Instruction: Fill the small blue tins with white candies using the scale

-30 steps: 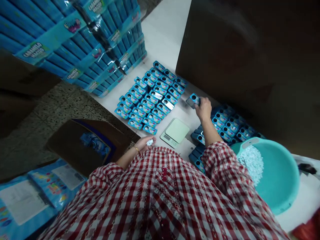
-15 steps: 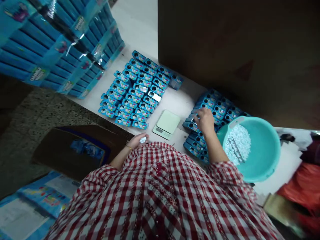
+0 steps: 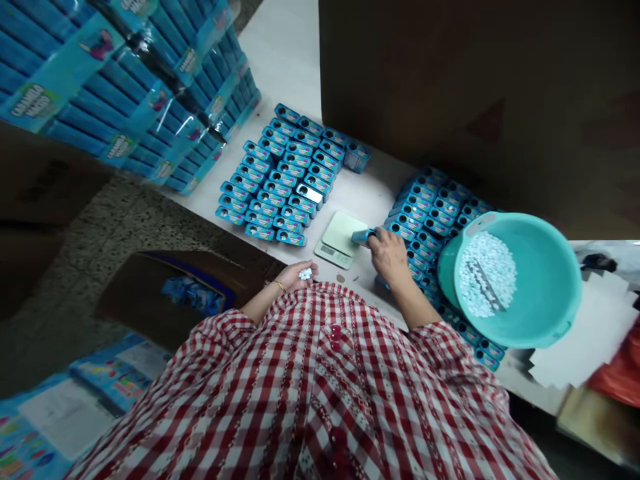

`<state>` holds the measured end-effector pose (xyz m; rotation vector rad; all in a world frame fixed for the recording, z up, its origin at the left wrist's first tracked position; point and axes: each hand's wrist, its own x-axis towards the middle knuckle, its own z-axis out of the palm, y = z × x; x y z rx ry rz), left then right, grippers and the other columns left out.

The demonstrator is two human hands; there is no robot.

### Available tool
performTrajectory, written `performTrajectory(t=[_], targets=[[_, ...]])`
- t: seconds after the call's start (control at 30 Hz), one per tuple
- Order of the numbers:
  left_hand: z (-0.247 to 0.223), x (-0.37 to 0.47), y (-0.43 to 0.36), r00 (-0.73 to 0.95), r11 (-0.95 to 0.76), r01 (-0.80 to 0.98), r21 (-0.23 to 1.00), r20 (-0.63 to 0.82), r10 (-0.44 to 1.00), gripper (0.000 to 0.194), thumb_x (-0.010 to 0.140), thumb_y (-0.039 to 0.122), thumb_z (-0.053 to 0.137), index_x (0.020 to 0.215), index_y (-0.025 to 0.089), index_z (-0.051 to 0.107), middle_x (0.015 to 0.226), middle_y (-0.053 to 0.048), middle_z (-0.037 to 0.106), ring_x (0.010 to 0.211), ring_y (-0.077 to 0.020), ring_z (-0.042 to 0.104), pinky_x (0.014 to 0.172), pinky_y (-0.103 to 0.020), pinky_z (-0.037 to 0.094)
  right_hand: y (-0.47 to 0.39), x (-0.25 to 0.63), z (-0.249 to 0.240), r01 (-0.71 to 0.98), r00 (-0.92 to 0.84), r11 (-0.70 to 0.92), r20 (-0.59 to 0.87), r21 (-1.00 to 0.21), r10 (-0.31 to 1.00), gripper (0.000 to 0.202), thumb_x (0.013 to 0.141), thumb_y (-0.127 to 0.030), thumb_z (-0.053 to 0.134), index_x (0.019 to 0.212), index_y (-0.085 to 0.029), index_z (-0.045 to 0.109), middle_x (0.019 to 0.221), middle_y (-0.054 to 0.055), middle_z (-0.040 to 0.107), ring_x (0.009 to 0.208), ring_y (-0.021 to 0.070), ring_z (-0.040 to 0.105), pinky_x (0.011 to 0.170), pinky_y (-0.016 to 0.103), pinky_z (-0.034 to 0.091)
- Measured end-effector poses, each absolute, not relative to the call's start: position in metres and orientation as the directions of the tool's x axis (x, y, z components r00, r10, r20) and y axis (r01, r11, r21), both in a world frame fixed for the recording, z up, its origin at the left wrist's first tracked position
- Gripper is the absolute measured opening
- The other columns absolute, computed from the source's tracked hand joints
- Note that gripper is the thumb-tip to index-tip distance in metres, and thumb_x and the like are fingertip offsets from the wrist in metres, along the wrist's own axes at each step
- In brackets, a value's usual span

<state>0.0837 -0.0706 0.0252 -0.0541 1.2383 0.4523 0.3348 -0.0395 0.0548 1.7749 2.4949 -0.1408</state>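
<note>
My right hand (image 3: 391, 255) grips a small blue box (image 3: 364, 237) beside the right edge of a pale kitchen scale (image 3: 341, 238). Whether the box touches the scale I cannot tell. Cupped near the table's front edge, my left hand (image 3: 296, 275) holds a small heap of white candies (image 3: 305, 273). Rows of blue boxes with round holes (image 3: 280, 180) stand left of the scale. Another block of such boxes (image 3: 425, 207) is on the right. A turquoise basin (image 3: 545, 280) holds many more white candies (image 3: 493, 267) and a dark patterned strip.
Wrapped stacks of blue packs (image 3: 150, 100) rise at the back left. A large brown carton (image 3: 450, 80) borders the table's far side. Below left sits an open cardboard box (image 3: 145, 293) with blue packets. White paper (image 3: 585, 340) lies right of the basin.
My right hand has taken a blue box from the right-hand block and moved it left to the scale. The left hand still holds its candies. The whole view has shifted slightly.
</note>
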Motion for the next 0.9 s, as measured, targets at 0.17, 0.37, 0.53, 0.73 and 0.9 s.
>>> performTrajectory(t=[0.17,0.37,0.53,0.73,0.9], targets=[[0.033,0.081,-0.072,0.263,0.846,-0.497,0.194,-0.895,0.36,0.027,0.088,0.01,0.042,0.071,0.007,0.063,0.065,-0.01,0.066,0.06,-0.0127,0.064,0.059,-0.023,0.051,-0.014,0.29,0.051,0.908,-0.418,0.395,-0.235,-0.138,0.878,0.031,0.09,-0.015,0.034,0.101,-0.018,0.064,0.108,0.016,0.058,0.094,0.0268,0.05,0.078,0.04,0.037],[0.034,0.08,-0.074,0.325,0.792,-0.582,0.185,-0.84,0.435,0.022,0.084,0.004,0.042,0.08,0.007,0.064,0.073,-0.01,0.068,0.068,-0.0134,0.065,0.07,-0.027,0.053,-0.045,0.267,0.056,0.835,-0.507,0.43,-0.176,-0.344,0.844,0.032,0.091,-0.026,0.044,0.119,-0.016,0.056,0.122,0.016,0.054,0.109,0.0276,0.047,0.091,0.041,0.039],[0.023,0.086,-0.081,0.363,0.812,-0.567,0.138,-0.843,0.397,0.022,0.079,0.001,0.043,0.082,0.008,0.064,0.063,-0.004,0.062,0.054,-0.0106,0.058,0.061,-0.024,0.049,-0.083,0.23,0.053,0.734,-0.632,0.432,-0.295,-0.524,0.716,0.033,0.09,-0.018,0.045,0.121,-0.016,0.053,0.111,0.012,0.058,0.102,0.021,0.052,0.086,0.032,0.045],[0.011,0.083,-0.091,0.464,0.884,-0.456,0.103,-0.82,0.334,0.029,0.074,0.0,0.043,0.093,0.005,0.064,0.065,-0.006,0.063,0.055,-0.0135,0.058,0.061,-0.026,0.048,-0.094,0.239,0.038,0.712,-0.606,0.283,-0.359,-0.643,0.709,0.034,0.088,-0.018,0.048,0.121,-0.019,0.054,0.113,0.01,0.056,0.106,0.019,0.054,0.088,0.031,0.046],[0.012,0.089,-0.09,0.525,0.881,-0.462,0.102,-0.769,0.364,0.042,0.069,-0.002,0.041,0.105,0.003,0.062,0.077,-0.009,0.068,0.067,-0.0153,0.063,0.071,-0.028,0.049,-0.1,0.247,0.029,0.694,-0.583,0.275,-0.296,-0.665,0.756,0.03,0.085,-0.014,0.046,0.11,-0.017,0.061,0.108,0.012,0.059,0.101,0.0206,0.056,0.087,0.034,0.048]])
